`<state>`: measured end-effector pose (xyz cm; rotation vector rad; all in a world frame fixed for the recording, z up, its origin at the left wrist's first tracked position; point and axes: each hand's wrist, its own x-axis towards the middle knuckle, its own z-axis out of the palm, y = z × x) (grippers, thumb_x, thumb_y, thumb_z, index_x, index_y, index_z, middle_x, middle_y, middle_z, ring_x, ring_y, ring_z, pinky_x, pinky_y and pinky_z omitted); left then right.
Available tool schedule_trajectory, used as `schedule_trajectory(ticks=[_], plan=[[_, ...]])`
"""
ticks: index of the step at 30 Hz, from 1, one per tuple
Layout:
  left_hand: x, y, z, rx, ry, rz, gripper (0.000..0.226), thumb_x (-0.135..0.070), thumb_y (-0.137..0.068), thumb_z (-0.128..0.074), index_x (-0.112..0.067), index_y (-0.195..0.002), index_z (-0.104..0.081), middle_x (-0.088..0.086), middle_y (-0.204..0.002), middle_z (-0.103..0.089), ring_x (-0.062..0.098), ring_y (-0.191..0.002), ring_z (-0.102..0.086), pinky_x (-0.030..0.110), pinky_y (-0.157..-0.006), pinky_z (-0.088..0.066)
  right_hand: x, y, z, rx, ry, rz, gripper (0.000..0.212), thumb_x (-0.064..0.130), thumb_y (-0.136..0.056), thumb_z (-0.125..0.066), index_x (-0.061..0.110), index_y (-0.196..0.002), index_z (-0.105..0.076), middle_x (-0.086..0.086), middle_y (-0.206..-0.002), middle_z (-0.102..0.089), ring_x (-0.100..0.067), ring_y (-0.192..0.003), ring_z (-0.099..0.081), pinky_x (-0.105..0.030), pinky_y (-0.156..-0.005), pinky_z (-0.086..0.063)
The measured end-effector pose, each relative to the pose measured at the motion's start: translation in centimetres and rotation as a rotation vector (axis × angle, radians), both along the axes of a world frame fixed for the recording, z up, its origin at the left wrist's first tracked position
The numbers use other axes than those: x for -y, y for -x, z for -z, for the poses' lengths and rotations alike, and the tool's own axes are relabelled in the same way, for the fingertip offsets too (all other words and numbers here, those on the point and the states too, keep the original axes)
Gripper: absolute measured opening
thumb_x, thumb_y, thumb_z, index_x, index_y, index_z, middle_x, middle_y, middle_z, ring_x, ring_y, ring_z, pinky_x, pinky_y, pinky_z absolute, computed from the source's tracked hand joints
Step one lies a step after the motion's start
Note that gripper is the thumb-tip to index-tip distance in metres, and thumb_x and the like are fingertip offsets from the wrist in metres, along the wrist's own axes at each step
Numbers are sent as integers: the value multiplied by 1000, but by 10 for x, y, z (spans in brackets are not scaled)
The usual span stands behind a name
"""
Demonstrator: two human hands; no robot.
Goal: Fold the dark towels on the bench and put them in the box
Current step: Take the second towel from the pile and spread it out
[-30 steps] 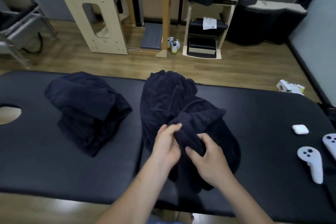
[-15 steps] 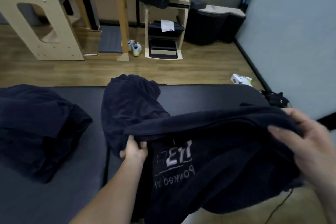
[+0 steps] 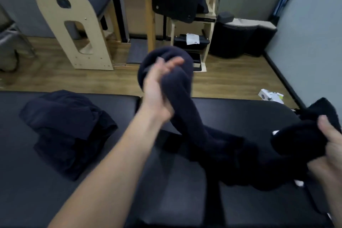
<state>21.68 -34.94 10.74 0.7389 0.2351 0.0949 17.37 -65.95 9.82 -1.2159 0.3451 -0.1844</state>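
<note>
A dark navy towel (image 3: 218, 140) stretches in the air above the black padded bench (image 3: 166, 181), sagging onto it in the middle. My left hand (image 3: 157, 87) is raised over the bench's far edge and holds one bunched end of this towel; motion blur hides how its fingers lie. My right hand (image 3: 331, 146) at the right frame edge grips the other bunched end. A second dark towel (image 3: 68, 127) lies crumpled on the bench to the left, untouched. No box is clearly in view.
Beyond the bench is a wooden floor with a pale wooden arched frame (image 3: 74, 24), a wooden rack (image 3: 192, 24) with dark items, and a black bin (image 3: 235, 37). A small white-green package (image 3: 270, 96) lies on the floor by the grey wall at right.
My left hand has lifted its end of the towel up and away from me. The towel has gone from a spread sheet to a twisted rope between both hands. The view has swung back left.
</note>
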Motion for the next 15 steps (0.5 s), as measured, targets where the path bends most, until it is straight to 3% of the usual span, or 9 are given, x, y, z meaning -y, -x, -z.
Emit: schedule_trajectory(ticks=[1,3,4,6,8,10,12,13,15], plan=[[19,14,12,65,-200,102,13,-24,-92,-61,-21,-87,-73,-3,-86,-74,17,-87,-67,30,-79,-54,-12,-9,3,25,-20,19,50,51,-62,-80,30,-105,-68,4,-109,-71,-11,-91,-72,-36,-74,-63],[59,53,55,225,-638,367,18,-6,-88,-65,-24,-87,-70,-14,-82,-68,4,-82,-60,21,-78,-48,-52,-17,17,-34,143,-97,45,40,-77,-75,25,-117,-60,4,-104,-67,-15,-91,-66,-32,-78,-59],[74,74,78,221,-706,470,24,-1,-88,-65,-24,-91,-68,-16,-83,-65,0,-83,-57,18,-80,-46,-79,-13,30,-97,284,-193,37,35,-87,-70,28,-121,-56,9,-103,-65,-10,-92,-63,-25,-80,-56],[74,106,109,154,-743,534,31,1,-87,-63,-30,-89,-65,-14,-83,-61,-1,-81,-54,18,-78,-45,-108,-7,70,-273,548,-525,43,38,-87,-72,23,-124,-57,10,-109,-65,-6,-99,-62,-21,-87,-50],[58,126,136,109,-741,584,38,2,-85,-61,-36,-84,-59,-6,-87,-59,1,-82,-52,17,-78,-42,-116,8,108,-539,706,-829,39,36,-79,-81,13,-107,-69,1,-101,-73,-11,-93,-68,-28,-85,-56],[44,141,154,34,-768,620,36,5,-79,-58,-31,-86,-57,-1,-91,-57,5,-84,-51,21,-77,-41,-114,28,132,-728,829,-1031,14,21,-83,-74,7,-82,-72,-1,-79,-73,-12,-73,-66,-22,-65,-54],[37,150,168,-159,-686,567,36,2,-72,-58,-27,-93,-54,2,-91,-58,11,-83,-53,25,-74,-43,-114,41,146,-773,698,-1061,18,20,-83,-73,2,-79,-76,-5,-73,-72,-16,-68,-65,-24,-59,-47],[34,149,170,-303,-572,487,41,0,-70,-61,-28,-100,-54,4,-94,-62,13,-84,-57,26,-74,-47,-117,44,144,-776,577,-1021,15,16,-84,-73,2,-81,-77,-9,-75,-73,-19,-68,-66,-26,-60,-48],[31,135,172,-574,-152,299,43,-6,-78,-70,-25,-116,-61,11,-106,-70,22,-90,-68,33,-78,-55,-116,42,138,-718,411,-888,12,7,-87,-68,0,-81,-76,-15,-78,-73,-23,-70,-67,-30,-64,-51]])
